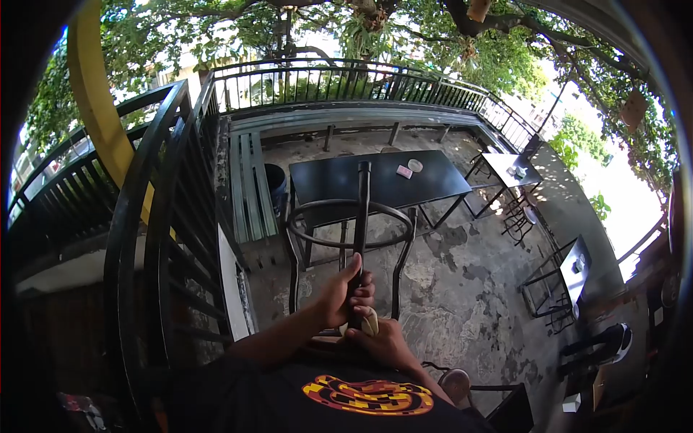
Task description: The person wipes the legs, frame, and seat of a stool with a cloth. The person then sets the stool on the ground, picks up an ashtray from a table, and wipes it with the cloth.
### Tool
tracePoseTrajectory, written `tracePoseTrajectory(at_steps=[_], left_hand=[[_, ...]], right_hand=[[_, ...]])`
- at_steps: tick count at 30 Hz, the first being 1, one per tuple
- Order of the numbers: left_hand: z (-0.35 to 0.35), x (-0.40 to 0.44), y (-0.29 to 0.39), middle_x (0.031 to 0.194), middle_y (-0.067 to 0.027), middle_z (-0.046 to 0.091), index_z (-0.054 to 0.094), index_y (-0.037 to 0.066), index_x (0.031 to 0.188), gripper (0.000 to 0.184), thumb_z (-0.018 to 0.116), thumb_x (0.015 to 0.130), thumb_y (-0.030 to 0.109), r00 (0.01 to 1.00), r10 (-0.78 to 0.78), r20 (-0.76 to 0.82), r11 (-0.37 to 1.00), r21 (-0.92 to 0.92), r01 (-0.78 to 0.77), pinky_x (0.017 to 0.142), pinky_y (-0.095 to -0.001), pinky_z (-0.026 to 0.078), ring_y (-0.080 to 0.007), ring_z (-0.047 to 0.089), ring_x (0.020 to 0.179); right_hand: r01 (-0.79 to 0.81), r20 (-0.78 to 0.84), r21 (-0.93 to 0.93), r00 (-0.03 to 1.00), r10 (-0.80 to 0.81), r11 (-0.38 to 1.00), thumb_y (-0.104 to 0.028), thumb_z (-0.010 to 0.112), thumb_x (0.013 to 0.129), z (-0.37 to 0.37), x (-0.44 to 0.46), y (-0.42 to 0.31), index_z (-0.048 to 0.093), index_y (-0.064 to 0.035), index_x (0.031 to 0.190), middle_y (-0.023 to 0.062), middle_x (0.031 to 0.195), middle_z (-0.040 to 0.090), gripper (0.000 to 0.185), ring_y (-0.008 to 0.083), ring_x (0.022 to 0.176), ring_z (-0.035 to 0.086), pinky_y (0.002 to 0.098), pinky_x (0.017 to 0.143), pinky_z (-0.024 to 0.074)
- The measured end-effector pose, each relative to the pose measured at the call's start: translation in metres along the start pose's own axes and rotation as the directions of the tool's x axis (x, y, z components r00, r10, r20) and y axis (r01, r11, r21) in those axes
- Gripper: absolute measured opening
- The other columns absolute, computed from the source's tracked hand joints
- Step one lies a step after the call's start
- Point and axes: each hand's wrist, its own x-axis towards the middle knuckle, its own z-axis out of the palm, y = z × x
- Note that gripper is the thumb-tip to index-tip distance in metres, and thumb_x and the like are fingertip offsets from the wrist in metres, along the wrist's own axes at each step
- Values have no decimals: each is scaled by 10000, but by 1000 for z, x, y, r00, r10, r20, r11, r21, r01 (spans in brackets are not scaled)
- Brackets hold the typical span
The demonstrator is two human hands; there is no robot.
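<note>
- Hands: your left hand (339, 297) is wrapped round the dark leg (362, 206) of a metal stool frame (400, 268), thumb laid along it. Your right hand (384, 342) is closed at its near end, lower centre of the frame, with a pale, cloth-like strip (371, 322) at its fingers.
- Progress: both hands are engaged at the leg's near portion; the far portion and the other legs are unattended. No completed portion can be verified, so you cannot be given a remaining amount.
- Position: the held leg runs up the centre from your grip, its capped end beyond your left hand. The ring (408, 228) lies past both hands.
- Surroundings: beyond the frame, upper centre, stands a black table (325, 177) bearing a pink packet (403, 172) beside a round dish (415, 165).
</note>
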Motion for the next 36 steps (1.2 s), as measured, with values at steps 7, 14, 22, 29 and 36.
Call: tracePoseTrajectory(at_steps=[7,14,22,29,36], left_hand=[[10,-6,-7,645,54,290,405,150,840,597,499,947,730,978,115,-175,985,145,-90,471,-227,278,-60,272,499],[4,-5,-12,630,72,283,392,169,819,576,476,962,721,971,119,-208,983,164,-85,453,-220,239,-44,239,488],[17,-1,-23,598,89,259,393,181,799,572,472,972,721,973,49,-228,973,231,5,425,-213,202,-28,217,458],[18,-11,-26,599,84,262,382,176,816,576,456,973,725,978,65,-200,969,248,-14,424,-218,198,-36,205,449],[13,-7,-20,600,81,265,381,176,816,573,460,973,721,973,66,-222,976,216,-17,425,-220,197,-37,201,450]], right_hand=[[309,-269,-21,914,-303,951,-190,854,844,15,-2,4,744,-9,911,56,779,724,223,102,736,680,286,661,551],[178,-670,568,667,326,804,-210,655,1022,-31,3,27,743,-41,1095,71,843,705,205,161,690,678,331,588,523],[-25,-744,-247,645,-173,969,-184,577,1036,-86,74,144,446,25,1476,319,1584,327,504,497,1477,269,506,1168,296],[121,-637,131,771,-10,984,-179,554,1042,-37,67,132,609,6,1234,158,897,675,273,251,786,633,392,723,503],[-3,-450,348,877,169,938,-149,598,1012,-26,-4,132,660,31,1118,34,849,663,218,91,820,591,284,708,473]])
